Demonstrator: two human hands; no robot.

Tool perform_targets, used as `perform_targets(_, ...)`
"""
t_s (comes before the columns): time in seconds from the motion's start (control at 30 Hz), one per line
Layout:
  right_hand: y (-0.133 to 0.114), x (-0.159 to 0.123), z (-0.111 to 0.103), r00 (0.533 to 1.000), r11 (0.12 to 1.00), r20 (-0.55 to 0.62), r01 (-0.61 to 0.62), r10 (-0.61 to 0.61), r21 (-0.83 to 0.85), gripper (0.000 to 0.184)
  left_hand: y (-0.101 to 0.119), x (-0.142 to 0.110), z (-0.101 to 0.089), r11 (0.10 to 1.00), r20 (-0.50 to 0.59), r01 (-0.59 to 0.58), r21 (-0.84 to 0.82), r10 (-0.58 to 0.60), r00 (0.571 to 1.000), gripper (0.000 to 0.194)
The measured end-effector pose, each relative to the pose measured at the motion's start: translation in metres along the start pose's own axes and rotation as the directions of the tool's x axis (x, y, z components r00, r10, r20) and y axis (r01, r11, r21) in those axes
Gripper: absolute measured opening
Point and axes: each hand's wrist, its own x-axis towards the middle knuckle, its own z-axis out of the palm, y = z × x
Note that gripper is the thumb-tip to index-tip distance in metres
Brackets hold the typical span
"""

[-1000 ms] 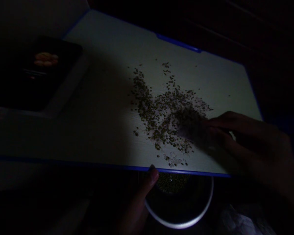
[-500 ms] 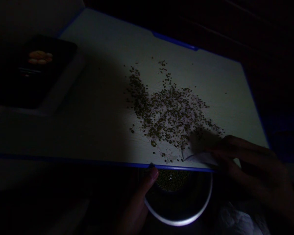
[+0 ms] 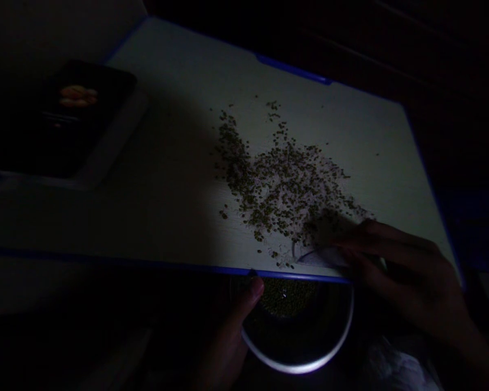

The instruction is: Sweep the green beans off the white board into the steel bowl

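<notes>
Small green beans, which look like mung beans [image 3: 285, 184], lie spread with pale bits over a white tabletop [image 3: 375, 119] with a blue edge. My right hand [image 3: 411, 271] pinches a thin pale piece with a curved edge [image 3: 321, 256]; its exact kind is too dark to tell. That piece touches the tabletop at the near side of the beans. Below the near edge is a round metal bowl [image 3: 301, 368] with more green beans inside. My left hand [image 3: 236, 331] grips the bowl's left rim, thumb on top just under the table edge, its other fingers hidden.
On the table's left side rests a dark box [image 3: 81, 130] with pale sides and a picture of round, orange-brown items on top. Something whitish and crumpled [image 3: 399, 369] shows at the lower right. The surroundings are very dark.
My right hand and the pale piece have shifted slightly left along the near edge, beside the beans. My left hand stays on the bowl. The whole view has shifted a little.
</notes>
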Motion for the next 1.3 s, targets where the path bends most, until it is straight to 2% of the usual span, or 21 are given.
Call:
perform_targets(0.17, -0.002, 0.002, 0.005, 0.999, 0.997, 0.024, 0.03, -0.031, 0.067, 0.019, -0.003, 0.003, -0.005, 1.0, 0.054, -0.014, 0.027, 0.013, 0.998, 0.099)
perform_targets(0.33, -0.004, -0.002, 0.002, 0.995, 0.996, 0.047, 0.089, -0.09, 0.026, 0.017, -0.004, 0.003, -0.004, 1.0, 0.023, 0.0, 0.014, 0.0, 1.0, 0.114)
perform_targets(0.63, -0.004, -0.016, -0.006, 0.996, 0.999, -0.079, -0.043, 0.041, -0.017, 0.019, 0.0, 0.001, 0.001, 1.0, 0.033, -0.018, -0.001, 0.018, 0.999, 0.11)
perform_targets(0.77, -0.003, -0.016, -0.004, 0.998, 0.999, -0.053, -0.031, 0.03, -0.013, 0.019, 0.001, 0.0, 0.003, 0.999, 0.058, -0.032, -0.005, 0.032, 0.998, 0.113)
perform_targets(1.0, -0.005, -0.018, 0.002, 1.0, 1.0, -0.017, -0.024, 0.024, 0.008, 0.024, 0.003, 0.0, 0.007, 1.0, 0.042, -0.03, 0.008, 0.029, 0.999, 0.12)
perform_targets(1.1, -0.009, -0.017, 0.003, 1.0, 1.0, -0.029, 0.011, -0.01, 0.017, 0.021, 0.003, 0.0, 0.007, 0.999, 0.031, -0.036, 0.008, 0.036, 0.999, 0.115)
perform_targets(1.2, -0.012, -0.016, 0.003, 0.998, 0.999, -0.054, 0.035, -0.034, 0.019, 0.02, 0.003, 0.002, 0.007, 1.0, 0.061, 0.007, -0.002, -0.007, 0.998, 0.115)
perform_targets(1.3, -0.016, -0.014, 0.004, 0.999, 1.0, -0.052, -0.001, 0.003, 0.027, 0.019, 0.003, 0.003, 0.006, 0.999, 0.067, 0.029, 0.015, -0.03, 0.997, 0.116)
